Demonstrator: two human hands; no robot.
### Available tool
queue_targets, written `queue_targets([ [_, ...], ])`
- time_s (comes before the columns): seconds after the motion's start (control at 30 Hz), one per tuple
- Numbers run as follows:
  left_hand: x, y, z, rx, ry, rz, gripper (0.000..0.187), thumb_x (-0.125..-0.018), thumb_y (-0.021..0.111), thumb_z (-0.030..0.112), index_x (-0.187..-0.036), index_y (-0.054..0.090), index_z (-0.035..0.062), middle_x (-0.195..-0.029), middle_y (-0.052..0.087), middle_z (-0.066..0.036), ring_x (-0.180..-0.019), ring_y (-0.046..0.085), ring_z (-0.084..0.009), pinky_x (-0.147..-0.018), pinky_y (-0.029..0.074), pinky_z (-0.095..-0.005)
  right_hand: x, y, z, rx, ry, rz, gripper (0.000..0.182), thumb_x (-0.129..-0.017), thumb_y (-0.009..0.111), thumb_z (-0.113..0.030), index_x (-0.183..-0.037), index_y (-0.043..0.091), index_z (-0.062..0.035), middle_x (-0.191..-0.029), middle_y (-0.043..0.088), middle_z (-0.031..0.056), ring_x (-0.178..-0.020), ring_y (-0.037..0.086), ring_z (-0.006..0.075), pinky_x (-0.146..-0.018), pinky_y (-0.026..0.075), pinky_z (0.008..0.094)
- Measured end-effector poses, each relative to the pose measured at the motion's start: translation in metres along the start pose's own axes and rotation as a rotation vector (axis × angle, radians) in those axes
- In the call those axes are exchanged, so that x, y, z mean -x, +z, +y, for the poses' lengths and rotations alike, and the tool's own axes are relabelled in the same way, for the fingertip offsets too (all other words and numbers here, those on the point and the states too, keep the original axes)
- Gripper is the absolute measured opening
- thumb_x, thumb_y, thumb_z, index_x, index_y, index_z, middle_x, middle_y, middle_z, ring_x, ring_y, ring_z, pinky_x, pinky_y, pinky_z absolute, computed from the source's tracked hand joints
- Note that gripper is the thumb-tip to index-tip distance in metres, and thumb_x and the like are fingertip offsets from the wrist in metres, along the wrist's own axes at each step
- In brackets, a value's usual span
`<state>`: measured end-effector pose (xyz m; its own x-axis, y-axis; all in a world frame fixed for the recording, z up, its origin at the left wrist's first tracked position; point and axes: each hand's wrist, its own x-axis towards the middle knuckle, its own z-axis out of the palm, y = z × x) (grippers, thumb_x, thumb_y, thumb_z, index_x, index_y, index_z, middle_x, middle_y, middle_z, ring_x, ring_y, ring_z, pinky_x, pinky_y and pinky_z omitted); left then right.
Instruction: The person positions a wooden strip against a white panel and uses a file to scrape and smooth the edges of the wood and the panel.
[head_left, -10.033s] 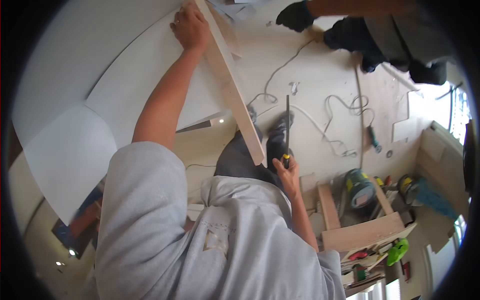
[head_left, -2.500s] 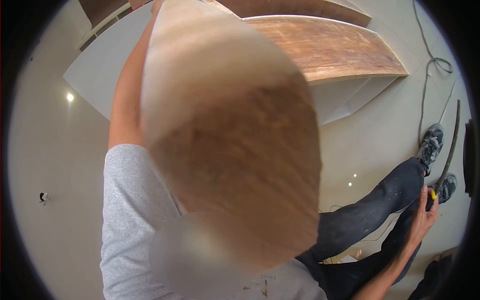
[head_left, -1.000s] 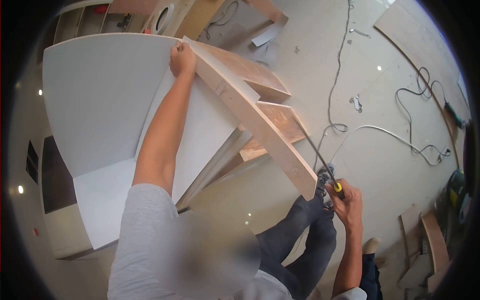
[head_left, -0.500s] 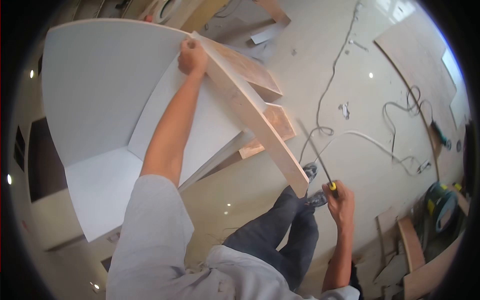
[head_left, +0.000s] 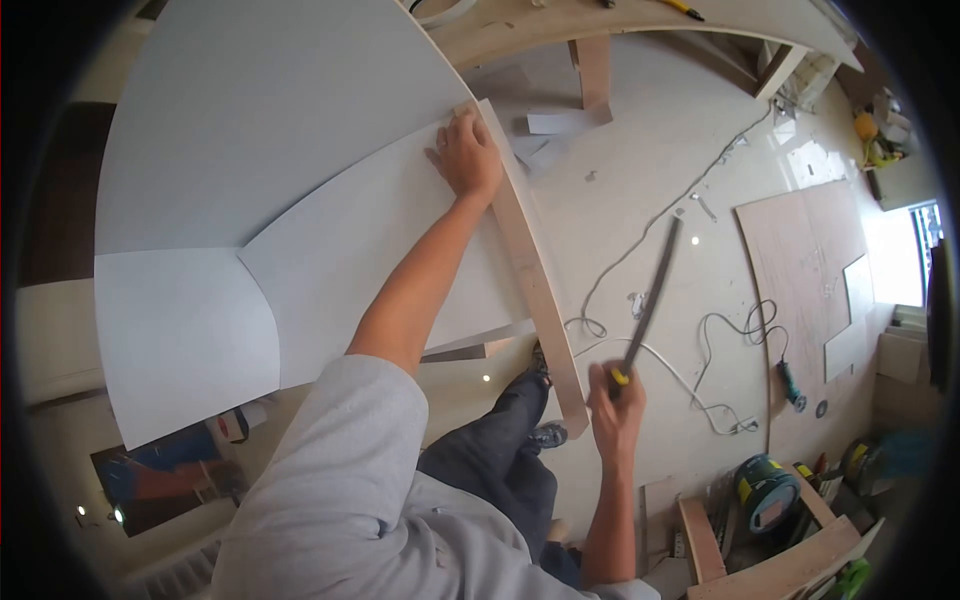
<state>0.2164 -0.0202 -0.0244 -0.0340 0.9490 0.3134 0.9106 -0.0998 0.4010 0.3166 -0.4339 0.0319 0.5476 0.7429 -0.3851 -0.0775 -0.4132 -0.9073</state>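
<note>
My left hand [head_left: 470, 157] rests at the top corner of a large white panelled box [head_left: 370, 240], its fingers bent over the inner side of a long wooden edge strip [head_left: 528, 262]. The strip runs from that corner down toward my legs. My right hand [head_left: 617, 400] is closed around the yellow and black handle of a long, flat, dark tool [head_left: 655, 290], which looks like a file. The tool points up and away, to the right of the strip and apart from it.
A curved wooden piece [head_left: 620, 18] spans the top. Cables [head_left: 680, 200], a green power tool [head_left: 790, 385] and a large plywood sheet [head_left: 800, 270] lie on the floor at right. A bucket [head_left: 767, 492] and wood offcuts [head_left: 702, 540] stand at lower right.
The view has shifted, showing more of the right side. The file-like tool has swung from leaning up-left to leaning up-right, showing its flat side. My left hand remains at the box corner, with its fingers more spread.
</note>
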Motion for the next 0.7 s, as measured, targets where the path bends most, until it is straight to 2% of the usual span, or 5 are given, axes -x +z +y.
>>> queue_targets([
  [0.2,0.009,0.000,-0.006,-0.031,0.046,0.107,0.034,-0.111,0.047,0.027,-0.142,0.062,0.0222,-0.144,0.064,-0.005,-0.145,0.048,-0.0355,-0.123,0.023,-0.0729,-0.097,0.096,-0.092,0.052,-0.070,-0.038,0.025,-0.093,0.077,-0.017,-0.100,0.058,-0.0019,-0.070,0.055,0.0097,-0.063,0.051,0.0168,-0.062,0.046,0.0352],
  [0.3,0.008,-0.002,-0.007,-0.027,0.030,0.093,0.035,-0.110,0.048,0.026,-0.142,0.060,0.0227,-0.147,0.061,-0.006,-0.147,0.046,-0.0383,-0.123,0.022,-0.0731,-0.147,0.149,-0.098,0.091,-0.080,0.009,0.039,-0.085,0.080,-0.023,-0.100,0.052,-0.0007,-0.072,0.060,0.0150,-0.064,0.059,0.0326,-0.066,0.050,0.0452],
  [0.4,0.003,-0.003,-0.008,-0.026,0.024,0.061,0.035,-0.110,0.049,0.025,-0.143,0.060,0.0225,-0.148,0.060,-0.007,-0.148,0.045,-0.0398,-0.123,0.021,-0.0726,-0.170,0.167,-0.113,0.267,-0.085,0.056,0.034,-0.086,0.078,-0.022,-0.099,0.054,-0.0018,-0.074,0.058,0.0100,-0.064,0.058,0.0235,-0.066,0.051,0.0395],
  [0.6,0.006,-0.009,-0.003,0.027,0.000,0.060,0.038,-0.108,0.051,0.023,-0.145,0.059,0.0217,-0.150,0.059,-0.010,-0.147,0.045,-0.0413,-0.124,0.020,-0.0709,-0.182,0.181,-0.129,0.399,-0.019,0.043,0.036,-0.086,0.074,-0.021,-0.104,0.052,0.0000,-0.085,0.068,0.0246,-0.081,0.067,0.0488,-0.075,0.051,0.0551],
  [0.7,0.003,-0.007,-0.005,0.074,0.002,0.064,0.038,-0.104,0.056,0.020,-0.142,0.063,0.0177,-0.151,0.058,-0.013,-0.146,0.045,-0.0421,-0.126,0.017,-0.0691,-0.204,0.191,-0.102,0.542,-0.172,0.062,0.038,-0.085,0.075,-0.023,-0.108,0.053,-0.0009,-0.097,0.072,0.0285,-0.096,0.067,0.0538,-0.080,0.051,0.0612],
])
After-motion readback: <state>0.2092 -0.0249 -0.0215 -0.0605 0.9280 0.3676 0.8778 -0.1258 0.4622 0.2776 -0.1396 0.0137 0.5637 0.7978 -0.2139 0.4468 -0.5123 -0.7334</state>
